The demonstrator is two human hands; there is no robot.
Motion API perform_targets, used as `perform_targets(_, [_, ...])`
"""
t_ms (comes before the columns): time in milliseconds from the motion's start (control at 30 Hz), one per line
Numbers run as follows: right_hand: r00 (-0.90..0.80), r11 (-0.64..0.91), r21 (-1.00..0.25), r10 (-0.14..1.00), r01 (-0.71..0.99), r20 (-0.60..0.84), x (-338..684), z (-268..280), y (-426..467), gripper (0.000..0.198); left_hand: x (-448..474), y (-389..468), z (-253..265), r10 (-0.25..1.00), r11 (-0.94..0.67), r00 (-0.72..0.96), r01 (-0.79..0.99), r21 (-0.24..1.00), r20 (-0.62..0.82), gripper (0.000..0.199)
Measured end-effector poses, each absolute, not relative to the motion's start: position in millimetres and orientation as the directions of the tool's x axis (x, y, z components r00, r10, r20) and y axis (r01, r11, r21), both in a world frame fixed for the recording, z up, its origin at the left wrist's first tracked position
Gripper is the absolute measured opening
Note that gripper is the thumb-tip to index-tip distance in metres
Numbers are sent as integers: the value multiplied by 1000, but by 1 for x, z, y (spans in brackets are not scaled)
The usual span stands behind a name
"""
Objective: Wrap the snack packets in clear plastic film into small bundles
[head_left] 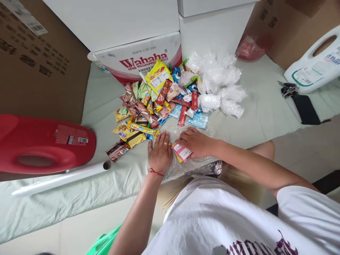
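Observation:
My left hand [160, 150] lies flat, fingers stretched forward, on a sheet of clear plastic film [170, 168] at the bed edge. It holds nothing I can see. Its fingertips reach the near side of a heap of wrapped snacks [148, 106]. Bent over a pink packet [183, 152] on the film is my right hand [193, 142], its fingers curled and its thumb side against the packet. A bit of yellow wrapper shows under the pink one. Nearest the left fingertips is a long yellow snack wrapper [143, 129].
Behind the snacks stand a Wahaha carton [106, 58] and white boxes. Several clear plastic-wrapped bundles [220, 78] sit at the heap's right. A red jug [47, 145] and a white film roll [61, 179] lie left. At right are a white jug [316, 60], keys [288, 89] and a black case [305, 109].

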State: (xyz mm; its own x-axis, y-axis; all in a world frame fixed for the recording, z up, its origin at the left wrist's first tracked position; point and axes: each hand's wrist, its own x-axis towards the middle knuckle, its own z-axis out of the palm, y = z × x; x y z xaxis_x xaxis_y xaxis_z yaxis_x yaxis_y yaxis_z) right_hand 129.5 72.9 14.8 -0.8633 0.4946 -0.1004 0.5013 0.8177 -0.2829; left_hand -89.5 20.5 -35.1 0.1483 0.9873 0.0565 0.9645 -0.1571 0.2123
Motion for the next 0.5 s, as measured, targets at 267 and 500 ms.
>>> perform_targets(267, [-713, 660, -328, 699, 675, -60, 161, 27, 60, 74, -88, 21, -34, 991, -136, 128, 960, 246, 50, 55])
perform_targets(500, [-679, 631, -371, 734, 681, 3, 125, 26, 36, 82, -94, 21, -35, 990, -139, 129, 946, 293, 53, 57])
